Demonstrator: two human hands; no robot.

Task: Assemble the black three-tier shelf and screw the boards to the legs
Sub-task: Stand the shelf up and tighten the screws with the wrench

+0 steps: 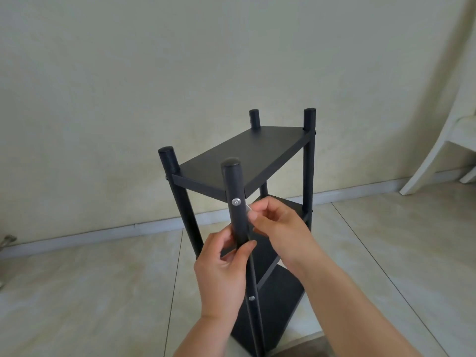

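1. The black three-tier shelf [247,161] stands upright on the tiled floor [90,292], all three boards already seated between its four legs
2. On the nearest leg [235,202] a silver screw [236,202] sits at the level of the top board [244,153]; a second screw [251,298] shows lower down the same leg
3. The left hand [222,269] wraps its thumb and fingers round that leg just below the upper screw, steadying it
4. The right hand [277,222] pinches a thin, pale sliver, likely a small key or tool, just beside the screw; it is too small to identify
5. The step looks like final tightening of the top board's screw, with assembly nearly done
6. The next move calls for seating the tool tip squarely in the screw head while the left hand keeps the leg from twisting
7. Behind stand a plain wall [128,86] and a white chair [438,155] at the right edge
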